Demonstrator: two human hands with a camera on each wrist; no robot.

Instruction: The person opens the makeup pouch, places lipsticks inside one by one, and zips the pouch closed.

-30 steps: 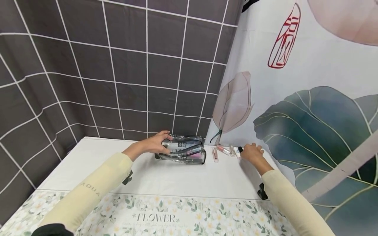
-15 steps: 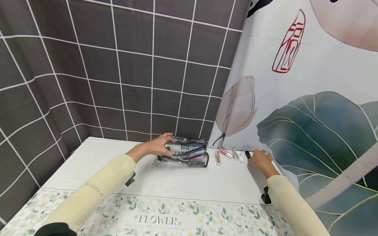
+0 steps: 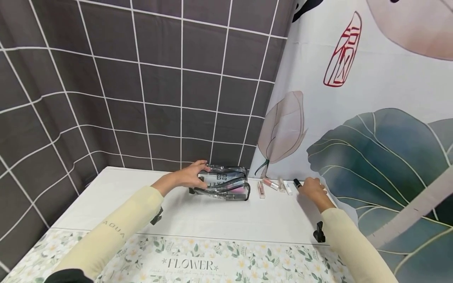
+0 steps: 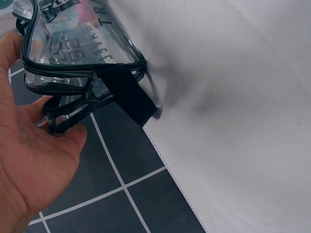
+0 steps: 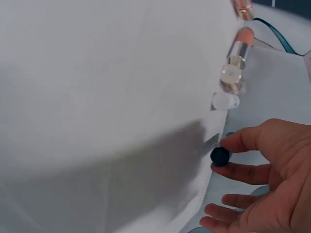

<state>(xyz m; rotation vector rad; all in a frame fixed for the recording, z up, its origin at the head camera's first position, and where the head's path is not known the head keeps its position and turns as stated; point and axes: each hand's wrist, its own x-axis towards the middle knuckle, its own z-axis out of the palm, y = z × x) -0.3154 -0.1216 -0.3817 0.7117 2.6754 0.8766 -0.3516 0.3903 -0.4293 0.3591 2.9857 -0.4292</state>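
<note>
Grips a clear bag (image 3: 228,192) with left hand (image 3: 189,175) and pinches a black tube (image 5: 220,157) with right hand (image 3: 313,189) near the back edge of the table (image 3: 226,220).

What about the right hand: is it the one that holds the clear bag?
No, the right hand pinches a small black cylinder, while the left hand holds the clear bag at one end.

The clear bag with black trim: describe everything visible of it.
The clear, boxy, plastic-looking bag with black trim has dark lettering and a black strap tab; something pink shows through. It sits on the white tabletop near the dark grid-patterned backdrop, its left end gripped by the person's left hand.
</note>
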